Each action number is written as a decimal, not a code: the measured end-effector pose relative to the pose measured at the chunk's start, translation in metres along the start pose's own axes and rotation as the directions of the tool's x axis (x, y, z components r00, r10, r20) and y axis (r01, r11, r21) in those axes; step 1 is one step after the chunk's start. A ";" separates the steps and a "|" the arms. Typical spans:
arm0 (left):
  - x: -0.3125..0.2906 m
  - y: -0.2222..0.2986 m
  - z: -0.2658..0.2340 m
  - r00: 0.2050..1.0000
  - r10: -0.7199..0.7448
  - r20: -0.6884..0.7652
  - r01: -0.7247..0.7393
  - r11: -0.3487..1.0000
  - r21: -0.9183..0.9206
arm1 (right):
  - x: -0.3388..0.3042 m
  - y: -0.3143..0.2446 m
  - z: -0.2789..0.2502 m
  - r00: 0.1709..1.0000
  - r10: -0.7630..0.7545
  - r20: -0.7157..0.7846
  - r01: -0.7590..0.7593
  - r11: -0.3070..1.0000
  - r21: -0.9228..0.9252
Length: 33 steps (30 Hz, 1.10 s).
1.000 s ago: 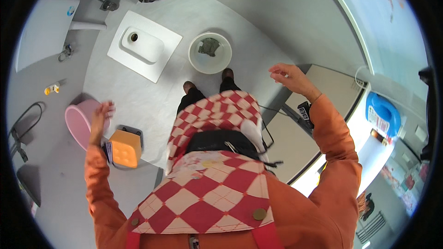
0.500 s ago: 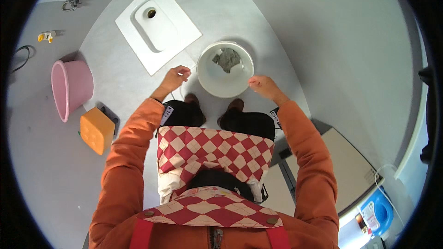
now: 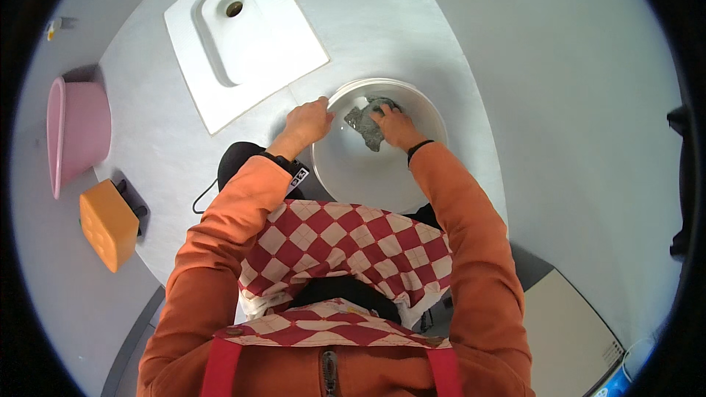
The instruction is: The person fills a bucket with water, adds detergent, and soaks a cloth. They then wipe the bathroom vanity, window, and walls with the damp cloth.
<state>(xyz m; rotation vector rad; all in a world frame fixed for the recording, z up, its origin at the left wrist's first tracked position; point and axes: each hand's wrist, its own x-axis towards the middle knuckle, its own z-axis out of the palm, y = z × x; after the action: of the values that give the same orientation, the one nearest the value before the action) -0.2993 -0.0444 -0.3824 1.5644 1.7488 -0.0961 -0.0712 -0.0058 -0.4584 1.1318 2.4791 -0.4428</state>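
Observation:
A white bucket (image 3: pixel 376 176) stands on the floor in front of me, with water and a wet dark grey cloth (image 3: pixel 363 126) in it. My left hand (image 3: pixel 309 122) is closed on the left part of the bucket's rim. Inside the bucket, my right hand (image 3: pixel 397 126) grips the cloth near its right end, fingers curled into it. Part of the cloth is hidden under that hand.
A white squat toilet (image 3: pixel 283 44) is set in the floor ahead, left of the bucket. Farther left are a pink tub (image 3: pixel 88 129) and an orange stool (image 3: pixel 110 224). A grey wall (image 3: pixel 573 103) rises on the right; a beige panel (image 3: pixel 570 331) lies behind right.
I have leaned toward the bucket. My left hand went from beside it onto its rim. My right hand moved from the right rim inside and took hold of the cloth.

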 end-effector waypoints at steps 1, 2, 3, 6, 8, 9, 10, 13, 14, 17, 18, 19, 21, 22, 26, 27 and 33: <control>-0.004 0.000 -0.007 1.000 0.021 -0.022 -0.021 1.000 -0.002 | 0.007 -0.001 0.002 1.000 -0.019 -0.006 0.018 0.998 -0.061; -0.007 0.002 -0.009 0.999 0.046 -0.021 -0.046 0.999 -0.010 | 0.010 -0.002 0.007 1.000 0.026 0.011 -0.025 0.999 -0.025; -0.010 0.003 -0.011 0.997 0.072 -0.021 -0.072 0.997 -0.020 | 0.017 -0.002 0.012 0.991 0.100 0.092 -0.099 0.995 -0.017; -0.015 0.008 -0.020 0.993 0.113 -0.024 -0.114 0.993 -0.033 | 0.023 0.002 0.023 0.932 0.160 0.325 -0.162 0.986 -0.021; -0.014 0.011 -0.028 0.994 0.111 -0.019 -0.111 0.993 -0.041 | 0.024 0.003 0.022 0.891 0.161 0.425 -0.112 0.984 -0.138; -0.016 0.013 -0.028 0.995 0.103 -0.007 -0.103 0.994 -0.043 | 0.020 0.002 0.019 0.875 0.119 0.470 -0.085 0.992 -0.094; -0.018 0.013 -0.029 0.995 0.096 0.003 -0.096 0.994 -0.049 | 0.016 0.000 0.013 0.857 0.110 0.503 -0.080 0.994 -0.080; -0.020 0.015 -0.030 0.991 0.125 -0.037 -0.126 0.992 -0.016 | 0.019 -0.004 -0.023 0.738 0.032 0.674 -0.280 0.923 0.263; -0.020 0.015 -0.030 0.989 0.129 -0.069 -0.130 0.991 -0.016 | 0.021 -0.004 -0.036 0.695 -0.056 0.717 -0.379 0.818 0.432; -0.018 0.015 -0.032 0.981 0.120 -0.155 -0.123 0.992 -0.007 | 0.023 0.000 -0.063 0.802 -0.223 0.554 -0.397 0.492 0.774; -0.016 0.014 -0.034 0.978 0.110 -0.178 -0.115 0.993 -0.015 | 0.023 0.000 -0.065 0.815 -0.185 0.550 -0.402 0.503 0.765; -0.015 0.013 -0.037 0.972 0.101 -0.212 -0.108 0.994 -0.019 | 0.025 0.000 -0.064 0.838 -0.135 0.529 -0.401 0.506 0.764; -0.013 0.010 -0.041 0.967 0.119 -0.224 -0.123 0.992 -0.003 | 0.029 -0.002 -0.054 0.915 -0.042 0.401 -0.255 0.711 0.656; -0.011 0.010 -0.042 0.965 0.124 -0.231 -0.127 0.992 0.005 | 0.033 -0.006 -0.046 0.958 -0.029 0.287 -0.118 0.868 0.483; -0.009 0.011 -0.042 0.958 0.144 -0.249 -0.143 0.989 0.022 | 0.061 -0.023 -0.023 0.979 -0.063 0.194 0.050 0.996 0.072; -0.008 0.012 -0.042 0.960 0.140 -0.244 -0.135 0.990 0.033 | 0.062 -0.029 -0.018 0.975 -0.016 0.220 0.010 1.000 0.025; -0.009 0.016 -0.043 0.946 0.172 -0.273 -0.175 0.984 0.014 | 0.052 -0.046 0.010 0.941 0.016 0.338 -0.008 1.000 -0.024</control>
<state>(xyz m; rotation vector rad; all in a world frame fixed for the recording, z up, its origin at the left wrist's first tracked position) -0.3066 -0.0253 -0.3405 1.7842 1.8039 0.2268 -0.1360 -0.0057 -0.4857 0.9689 2.1709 -0.5544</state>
